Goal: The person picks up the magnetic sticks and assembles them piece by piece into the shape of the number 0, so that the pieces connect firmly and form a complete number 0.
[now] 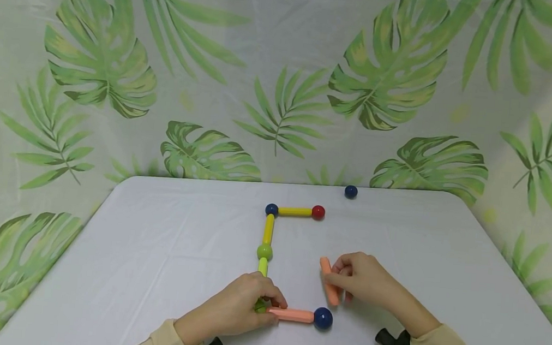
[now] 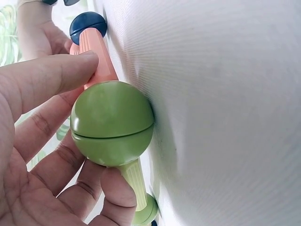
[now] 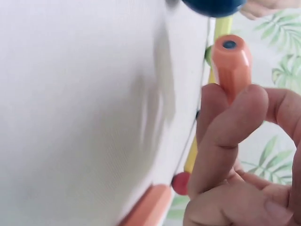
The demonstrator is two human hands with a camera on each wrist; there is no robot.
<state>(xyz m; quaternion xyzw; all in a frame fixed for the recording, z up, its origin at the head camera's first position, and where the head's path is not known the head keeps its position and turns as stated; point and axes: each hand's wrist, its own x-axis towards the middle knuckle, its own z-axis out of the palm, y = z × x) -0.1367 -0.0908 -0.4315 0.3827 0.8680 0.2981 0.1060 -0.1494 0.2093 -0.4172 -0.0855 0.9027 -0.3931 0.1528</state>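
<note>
My left hand [image 1: 240, 303] pinches the coral stick [image 1: 294, 315] between thumb and fingers at its left end. Beside those fingers is a green ball [image 2: 112, 125] joined to that stick, mostly covered by the hand in the head view. A dark blue ball [image 1: 323, 318] caps the stick's other end. Pinched in my right hand [image 1: 365, 279] is another coral stick [image 3: 231, 63], apart from that ball. Its end shows a dark round spot. A coral piece [image 3: 148, 205] also appears low in the right wrist view; I cannot tell whether it is a separate stick.
From the left hand a line runs away through a light green stick [image 1: 263, 266], green ball [image 1: 264, 251], yellow stick [image 1: 268, 229] and blue ball [image 1: 271, 210], then right along a yellow stick [image 1: 295, 211] to a red ball [image 1: 318, 212]. A loose blue ball [image 1: 351, 191] lies by the back edge.
</note>
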